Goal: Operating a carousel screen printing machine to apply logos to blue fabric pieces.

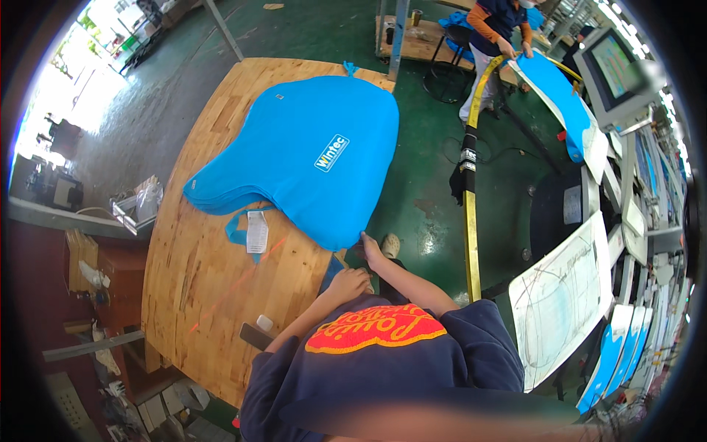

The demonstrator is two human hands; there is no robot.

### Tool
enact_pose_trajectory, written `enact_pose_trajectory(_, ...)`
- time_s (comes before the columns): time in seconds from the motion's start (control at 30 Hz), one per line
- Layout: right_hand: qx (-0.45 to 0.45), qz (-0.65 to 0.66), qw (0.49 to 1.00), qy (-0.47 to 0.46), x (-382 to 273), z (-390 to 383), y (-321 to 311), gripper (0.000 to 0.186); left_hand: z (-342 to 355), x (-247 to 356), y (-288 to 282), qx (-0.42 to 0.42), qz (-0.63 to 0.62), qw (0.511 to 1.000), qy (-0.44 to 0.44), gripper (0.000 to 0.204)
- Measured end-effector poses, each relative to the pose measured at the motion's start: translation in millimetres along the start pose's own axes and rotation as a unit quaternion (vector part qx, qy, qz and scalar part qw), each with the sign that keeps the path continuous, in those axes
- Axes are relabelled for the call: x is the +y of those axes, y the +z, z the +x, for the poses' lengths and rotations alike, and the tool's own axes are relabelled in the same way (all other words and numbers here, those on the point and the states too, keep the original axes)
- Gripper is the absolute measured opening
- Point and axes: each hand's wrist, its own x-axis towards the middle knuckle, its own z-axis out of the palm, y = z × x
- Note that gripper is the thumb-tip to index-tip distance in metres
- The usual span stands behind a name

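The bag (305,147) lies upper centre on the worktop (195,269); right hand (370,250) at its lower edge, left hand (350,284) just below; cannot tell either grip.

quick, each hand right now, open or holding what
Left hand: curled near the wooden table; can't tell if it holds anything.
Right hand: at the blue fabric bag's near end; can't tell if it's gripping.

1 blue bag (317,147), the wearer's 2 hands (350,283), 1 white tag (257,233), 1 monitor (610,68)
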Motion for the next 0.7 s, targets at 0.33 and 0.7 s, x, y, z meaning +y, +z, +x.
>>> enact_pose_trajectory(0.33, 0.142, -0.029, 0.989, 0.000, -42, -14, -47, 0.026, 28, 52, 7, 0.093, -0.065, 0.993, 0.016, 0.018)
enact_pose_trajectory(0.7, -0.004, -0.104, 0.965, -0.239, -10, -170, -169, 0.018, 90, 124, 90, -0.180, -0.053, 0.962, 0.197, 0.026)
